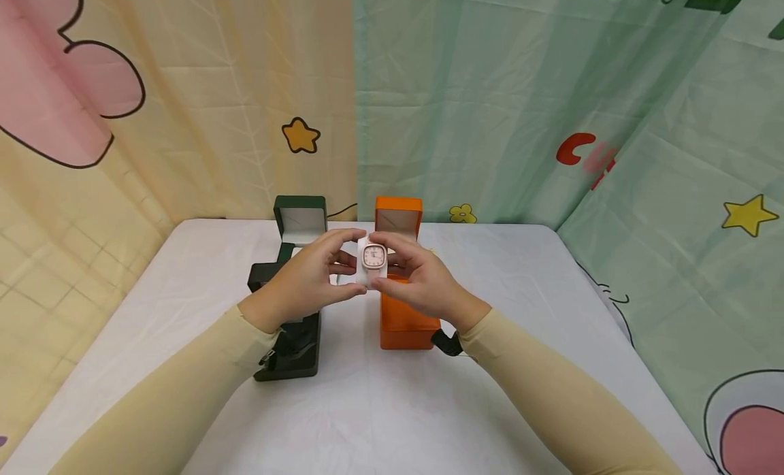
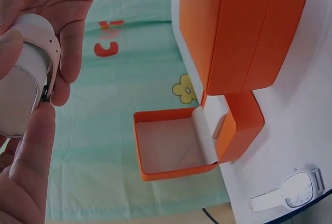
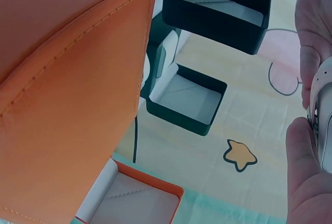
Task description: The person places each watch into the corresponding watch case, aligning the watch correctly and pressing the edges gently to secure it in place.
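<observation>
Governing relation: the watch [image 1: 373, 256] lies squarely between your left grip [image 1: 324, 271] and your right grip [image 1: 422, 267], neither being plainly nearer. It is banded round a white cushion [image 1: 363, 274], raised above the desk [image 1: 355, 420], its dial facing you. The strap's long axis runs up and down between the two grips, across the line that joins them.

Condition of the grip: both sides are grasping. Your left grip pinches the cushion's left side, with the thumb low and a fingertip high. Your right grip matches it on the other side, thumb below the dial and a fingertip above. Each stands parted only by the cushion's height. Firmness of hold cannot be told.

Surroundings: directly beyond the grip, slightly right, stands the raised lid of an orange box [image 1: 399, 203]; a nearer orange box [image 1: 407, 335] sits below your right grip. Beyond your left grip is a green box [image 1: 300, 201], its lid up. A black box [image 1: 288, 374] extends below that grip, partly hidden by your forearm.
</observation>
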{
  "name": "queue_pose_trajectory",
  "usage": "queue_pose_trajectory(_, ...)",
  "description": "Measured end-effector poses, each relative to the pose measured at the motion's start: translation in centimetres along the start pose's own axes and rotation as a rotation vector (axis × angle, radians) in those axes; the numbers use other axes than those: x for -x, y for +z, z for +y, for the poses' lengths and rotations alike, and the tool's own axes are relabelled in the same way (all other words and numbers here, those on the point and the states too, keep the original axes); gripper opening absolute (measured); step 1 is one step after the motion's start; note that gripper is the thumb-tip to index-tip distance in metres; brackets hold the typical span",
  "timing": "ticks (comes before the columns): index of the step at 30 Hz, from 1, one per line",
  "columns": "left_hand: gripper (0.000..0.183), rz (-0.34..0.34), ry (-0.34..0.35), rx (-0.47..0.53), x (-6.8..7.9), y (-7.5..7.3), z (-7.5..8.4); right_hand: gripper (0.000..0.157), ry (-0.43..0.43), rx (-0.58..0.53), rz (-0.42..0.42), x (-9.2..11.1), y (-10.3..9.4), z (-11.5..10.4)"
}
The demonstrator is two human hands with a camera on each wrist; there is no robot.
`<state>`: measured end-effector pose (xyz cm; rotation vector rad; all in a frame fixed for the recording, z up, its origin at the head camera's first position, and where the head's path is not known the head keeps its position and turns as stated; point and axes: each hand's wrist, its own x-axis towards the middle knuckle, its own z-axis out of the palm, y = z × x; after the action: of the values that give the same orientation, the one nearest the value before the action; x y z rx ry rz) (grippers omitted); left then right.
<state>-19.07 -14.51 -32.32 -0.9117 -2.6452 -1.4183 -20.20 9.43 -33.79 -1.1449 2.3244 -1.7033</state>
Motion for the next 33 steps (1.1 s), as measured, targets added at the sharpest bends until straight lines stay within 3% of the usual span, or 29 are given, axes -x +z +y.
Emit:
queue_pose_trajectory(10, 0.084, 0.003, 0.005, -0.024, 0.1, -0.2, -0.1, 0.067, 0.007, 0.008, -0.006, -0.1, 0.0, 0.0)
queue_pose_trajectory(22, 0.084, 0.005, -0.008, -0.040, 0.3, -0.4, 0.0, 0.087, 0.038, 0.018, -0.022, -0.1, -0.2, -0.2)
queue_pose_trajectory(33, 0.084, 0.004, -0.019, -0.099, 1.1, -1.0, -0.1, 0.083, 0.013, 0.193, -0.011, 0.0, 0.1, -0.1)
